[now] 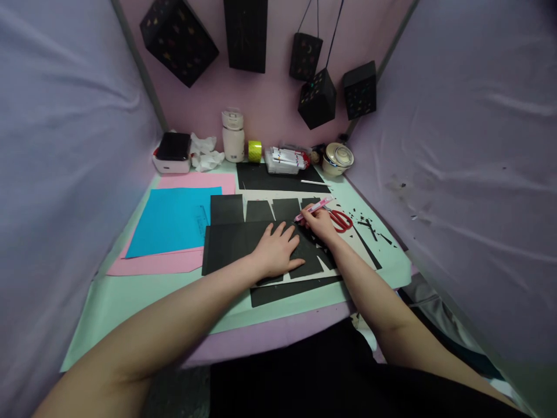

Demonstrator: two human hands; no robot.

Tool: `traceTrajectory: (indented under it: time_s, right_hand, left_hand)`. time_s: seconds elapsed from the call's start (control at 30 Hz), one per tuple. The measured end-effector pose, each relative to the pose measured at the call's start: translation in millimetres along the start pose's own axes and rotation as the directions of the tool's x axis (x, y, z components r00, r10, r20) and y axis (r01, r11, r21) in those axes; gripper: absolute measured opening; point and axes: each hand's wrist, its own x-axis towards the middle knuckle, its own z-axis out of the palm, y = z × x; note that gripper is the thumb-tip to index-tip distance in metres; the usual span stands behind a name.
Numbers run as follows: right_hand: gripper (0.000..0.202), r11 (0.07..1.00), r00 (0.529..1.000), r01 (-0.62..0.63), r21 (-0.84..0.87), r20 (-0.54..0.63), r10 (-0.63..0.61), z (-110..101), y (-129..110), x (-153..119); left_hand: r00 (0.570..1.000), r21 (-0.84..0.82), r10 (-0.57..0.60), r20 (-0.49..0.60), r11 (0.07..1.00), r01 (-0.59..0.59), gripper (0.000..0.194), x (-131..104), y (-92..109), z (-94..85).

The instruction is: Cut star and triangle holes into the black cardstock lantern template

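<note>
My left hand (pixel 276 252) lies flat with its fingers spread on a sheet of black card (pixel 228 247). The card is cut into a box-net shape with flaps along its edges. In my right hand (pixel 319 223) is a slim pink-and-white craft knife (pixel 319 204), its tip down at the card just beyond my left fingertips. The blade itself is too small to make out. Red-handled scissors (pixel 342 220) lie right beside my right hand, their blades partly hidden by it. A pale board (pixel 363 247) shows under the card.
Blue paper (pixel 169 223) and pink paper (pixel 152 266) lie left. Black scraps (pixel 369 227) are scattered right. Along the back stand a white bottle (pixel 234 136), yellow tape (pixel 255 151), a box of pens (pixel 285 159) and a lidded bowl (pixel 338 158). Black paper lanterns (pixel 319 98) hang above.
</note>
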Motion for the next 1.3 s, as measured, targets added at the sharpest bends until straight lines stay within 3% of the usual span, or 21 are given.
traceTrajectory:
  time_s: [0.77,1.1,1.3]
  right_hand:
    - [0.02,0.999,1.0,0.005,0.042,-0.007,-0.005,-2,-2,-1]
    - [0.022,0.998,0.997,0.005,0.068,-0.076,0.0,-3,-2,-2]
    - [0.031,0.994,0.997,-0.071,0.088,0.041,0.068,-19,-16,-4]
  left_hand:
    - [1.0,-0.003,-0.005,-0.003,1.0,0.005,0.063,1,0,0.9]
    - [1.0,-0.004,-0.001,0.0,1.0,0.001,0.064,0,0,-0.1]
    - [1.0,-0.009,0.001,0.02,1.0,0.0,0.066,0,-2,-0.7]
